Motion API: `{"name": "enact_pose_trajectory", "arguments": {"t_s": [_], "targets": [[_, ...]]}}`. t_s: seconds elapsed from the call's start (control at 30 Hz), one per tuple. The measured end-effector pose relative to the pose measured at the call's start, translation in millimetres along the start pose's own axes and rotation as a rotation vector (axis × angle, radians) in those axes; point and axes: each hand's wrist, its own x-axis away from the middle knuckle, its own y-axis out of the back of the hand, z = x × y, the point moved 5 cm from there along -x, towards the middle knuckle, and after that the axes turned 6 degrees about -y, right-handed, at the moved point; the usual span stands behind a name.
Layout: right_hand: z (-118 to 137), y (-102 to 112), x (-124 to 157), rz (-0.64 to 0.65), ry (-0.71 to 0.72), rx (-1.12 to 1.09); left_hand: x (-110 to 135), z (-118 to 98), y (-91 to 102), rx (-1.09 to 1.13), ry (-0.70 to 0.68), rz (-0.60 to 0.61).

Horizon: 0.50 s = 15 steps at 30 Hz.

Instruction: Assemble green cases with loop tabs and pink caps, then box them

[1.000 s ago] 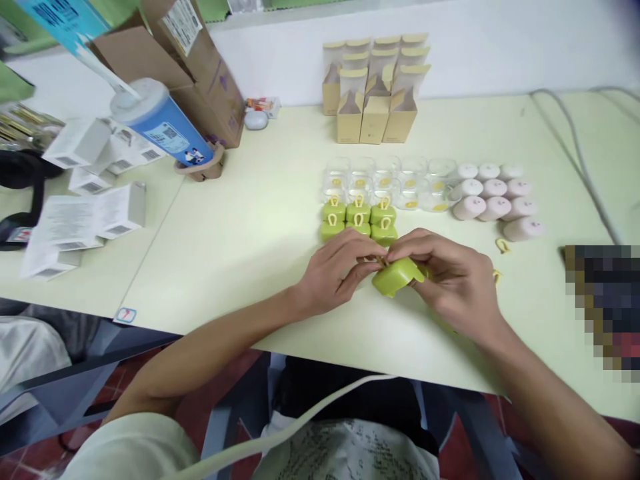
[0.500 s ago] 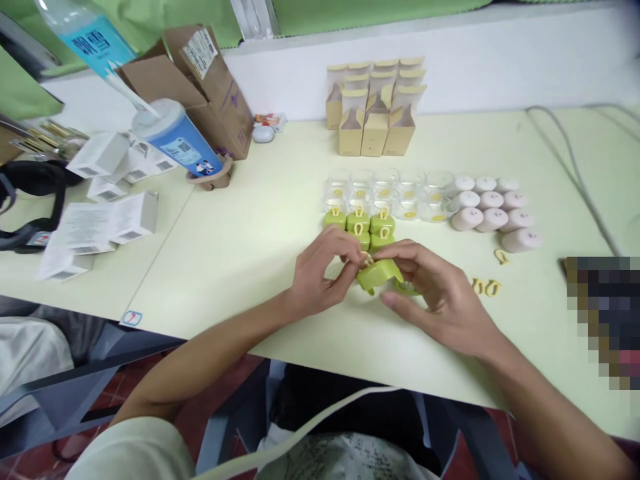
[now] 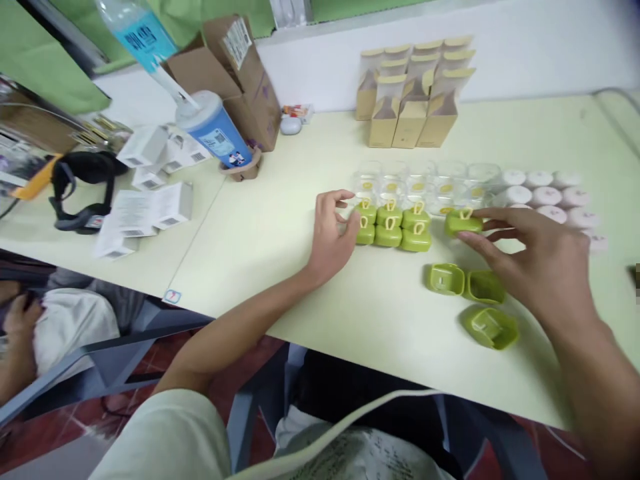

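Observation:
My right hand pinches a green cap with a small pale-yellow loop on top, between thumb and fingertips. It is just right of two rows of similar green caps, each with a yellow loop standing up. My left hand is at the left end of these rows, thumb and index finger apart; the thumb is against or very near the front left cap. Below the right hand, three hollow green caps without visible loops lie open side up: one on the left, one beside it, one nearer.
Clear cups with yellow marks stand behind the caps, pinkish-white cylinders to their right. Open cardboard boxes stand by the wall. Leftward are a blue cup, a brown carton, white boxes and a black headset.
Both hands were together at one tilted green cap; now they are apart, the right one further right with a looped cap. Three hollow caps have come into view. The camera view has shifted left.

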Motion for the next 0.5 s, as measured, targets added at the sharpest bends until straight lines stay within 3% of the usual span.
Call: {"name": "enact_pose_trajectory", "arguments": {"t_s": [0.1,0.23,0.5], "targets": [[-1.4,-12.6,-3.7,0.056,-0.002,-0.023,5.3,9.2,-8.2,0.053,0.103,0.052],[-0.6,-17.7,-4.3,0.034,-0.090,-0.042,6.8,6.2,-11.7,0.075,0.132,0.054],[12.2,-13.9,-0.1,0.037,0.061,-0.077,5.5,13.7,-12.9,0.072,0.090,0.066]]}}
